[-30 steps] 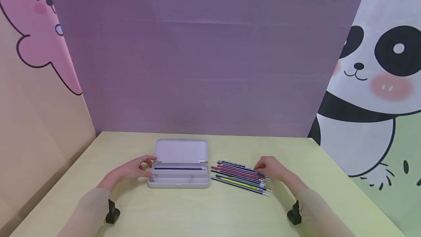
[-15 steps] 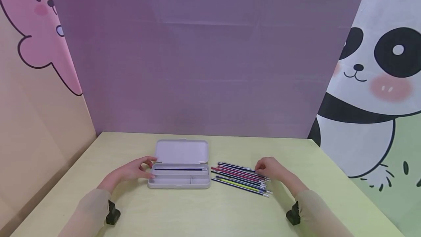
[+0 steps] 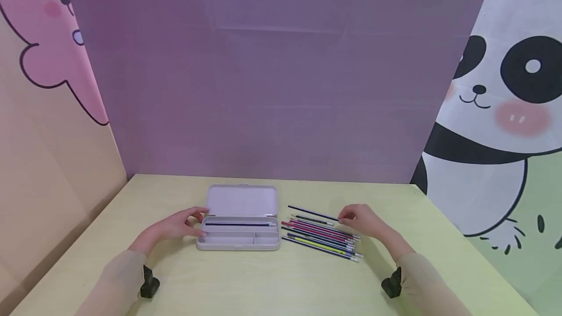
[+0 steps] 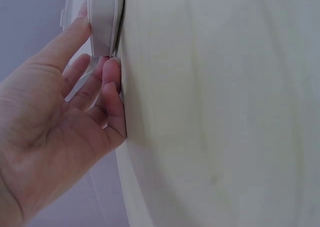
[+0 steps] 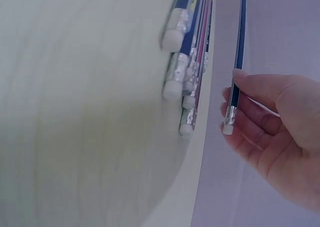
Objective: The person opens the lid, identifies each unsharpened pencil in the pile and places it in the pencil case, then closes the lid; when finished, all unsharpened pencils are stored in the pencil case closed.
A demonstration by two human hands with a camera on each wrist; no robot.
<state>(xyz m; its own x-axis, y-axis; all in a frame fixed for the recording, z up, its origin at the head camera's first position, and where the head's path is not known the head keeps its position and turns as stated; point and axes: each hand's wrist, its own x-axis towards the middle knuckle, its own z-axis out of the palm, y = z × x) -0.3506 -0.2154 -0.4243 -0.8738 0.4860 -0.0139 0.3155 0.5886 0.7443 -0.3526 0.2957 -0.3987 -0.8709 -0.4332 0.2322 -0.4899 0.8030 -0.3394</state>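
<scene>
An off-white pencil case (image 3: 226, 247) lies on the table with its lid (image 3: 242, 200) folded back. One dark pencil (image 3: 239, 225) rests in its long rear compartment. My left hand (image 3: 177, 224) holds the case's left end, thumb on the tray's edge and fingers curled towards the hinge side. With thumb and fingers, my right hand (image 3: 361, 219) pinches a dark blue pencil (image 5: 240, 42) near its white eraser. That pencil is raised above the table, its other end pointing left. Just in front of it lies a pile of pencils (image 3: 322, 238), dark, red and yellow-green.
The light wooden table (image 3: 263, 286) ends at a purple backdrop (image 3: 281, 87). On either side stand walls with cartoon figures, a panda (image 3: 527, 82) on the right. In the right wrist view, several white erasers (image 5: 173, 89) stick out unevenly at the pile's right end.
My right hand has lifted a dark blue pencil off the back of the pile and moved slightly away from me. My left hand has stayed at the pencil case.
</scene>
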